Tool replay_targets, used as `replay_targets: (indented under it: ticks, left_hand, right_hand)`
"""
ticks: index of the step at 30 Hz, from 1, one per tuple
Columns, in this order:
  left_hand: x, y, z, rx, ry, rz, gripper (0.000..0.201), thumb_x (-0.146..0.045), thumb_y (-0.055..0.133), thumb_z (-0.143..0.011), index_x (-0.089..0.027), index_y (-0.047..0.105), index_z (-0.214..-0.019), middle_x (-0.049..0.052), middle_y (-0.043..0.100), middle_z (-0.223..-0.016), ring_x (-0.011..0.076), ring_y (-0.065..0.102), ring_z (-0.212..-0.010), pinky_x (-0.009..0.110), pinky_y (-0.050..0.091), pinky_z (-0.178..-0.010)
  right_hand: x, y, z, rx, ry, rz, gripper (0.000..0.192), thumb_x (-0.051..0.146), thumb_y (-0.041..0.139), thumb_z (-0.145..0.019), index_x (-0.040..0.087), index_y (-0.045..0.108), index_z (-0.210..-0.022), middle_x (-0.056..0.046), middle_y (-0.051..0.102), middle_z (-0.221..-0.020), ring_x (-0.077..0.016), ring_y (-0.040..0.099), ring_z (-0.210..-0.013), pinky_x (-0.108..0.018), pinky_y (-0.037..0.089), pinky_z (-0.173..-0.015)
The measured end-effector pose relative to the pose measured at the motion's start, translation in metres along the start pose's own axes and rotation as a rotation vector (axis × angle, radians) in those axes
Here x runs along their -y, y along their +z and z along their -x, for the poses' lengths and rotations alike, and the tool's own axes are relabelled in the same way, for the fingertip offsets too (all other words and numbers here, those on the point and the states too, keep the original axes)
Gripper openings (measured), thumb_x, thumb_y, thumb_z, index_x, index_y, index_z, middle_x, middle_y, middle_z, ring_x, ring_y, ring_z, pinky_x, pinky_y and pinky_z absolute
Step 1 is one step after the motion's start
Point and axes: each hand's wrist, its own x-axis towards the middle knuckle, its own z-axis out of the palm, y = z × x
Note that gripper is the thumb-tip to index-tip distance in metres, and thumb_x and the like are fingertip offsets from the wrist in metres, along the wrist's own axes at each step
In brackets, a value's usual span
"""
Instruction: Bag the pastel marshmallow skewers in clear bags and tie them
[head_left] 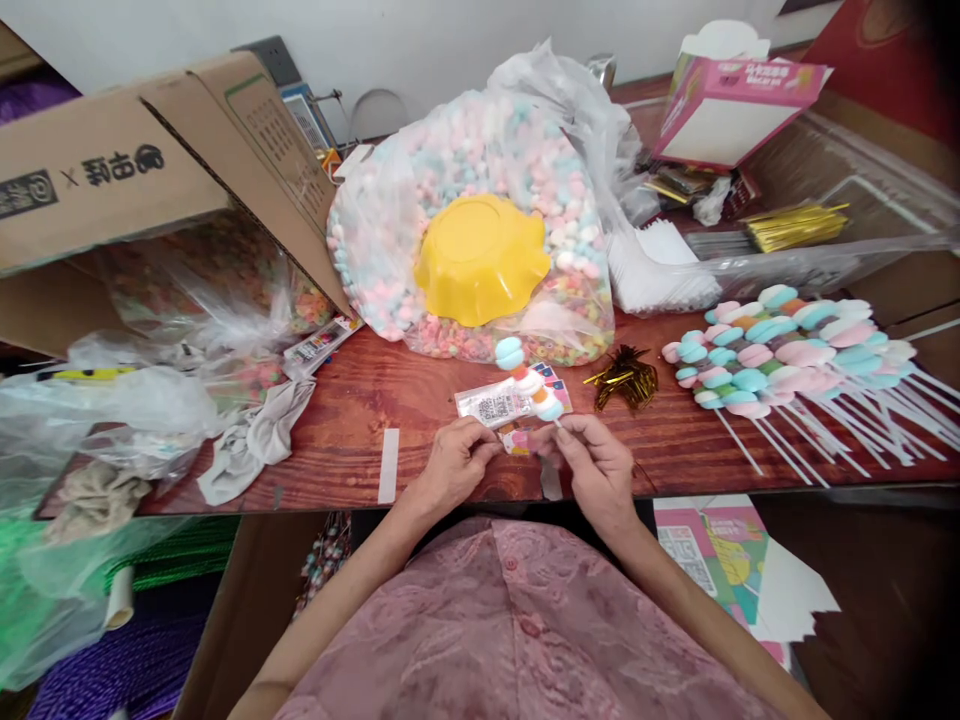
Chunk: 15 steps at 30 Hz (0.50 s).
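Pinching marshmallow skewer [529, 382], right hand [601, 468]; left hand [454, 462] curled, grip unclear; QR-coded packet [491, 407] beyond

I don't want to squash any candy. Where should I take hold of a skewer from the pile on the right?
Probably by the leftmost bare white stick, coming from the near side: the candies crowd the far end, while that stick juts out, apart from its neighbours.

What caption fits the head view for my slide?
Right hand holding a candy skewer, left hand close by, more skewers piled at right.
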Motion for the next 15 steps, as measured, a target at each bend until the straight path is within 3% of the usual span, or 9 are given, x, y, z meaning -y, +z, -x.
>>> replay_targets:
  ticks: [4,9,15]
  left_hand:
    - [-0.001,-0.002,-0.002,0.019,-0.031,0.034,0.013,-0.015,0.062,-0.081,-0.017,0.064,-0.068,0.001,0.066,-0.071,0.0122,0.058,-0.067,0.026,0.046,-0.070]
    - [-0.001,-0.004,-0.004,0.035,-0.079,0.068,0.014,-0.017,0.063,-0.080,-0.016,0.064,-0.067,0.000,0.066,-0.069,0.0114,0.058,-0.065,0.025,0.045,-0.068]
    - [0.000,-0.005,-0.006,0.064,-0.099,0.075,0.012,-0.017,0.064,-0.079,-0.016,0.065,-0.068,0.000,0.067,-0.069,0.0115,0.059,-0.066,0.024,0.045,-0.068]
  right_hand:
    - [0.011,-0.041,0.004,-0.114,-0.108,0.146,0.013,0.032,0.059,-0.090,0.023,0.068,-0.088,0.000,0.070,-0.077,-0.0141,0.060,-0.064,-0.027,0.049,-0.062]
    - [0.016,-0.093,0.014,0.016,-0.241,0.448,0.007,0.025,0.063,-0.087,0.024,0.070,-0.087,0.000,0.070,-0.075,-0.0140,0.062,-0.061,-0.026,0.048,-0.057]
    - [0.004,-0.110,0.025,0.089,-0.411,0.591,0.009,0.022,0.063,-0.086,0.025,0.070,-0.091,0.000,0.073,-0.079,-0.0160,0.068,-0.067,-0.027,0.053,-0.064]
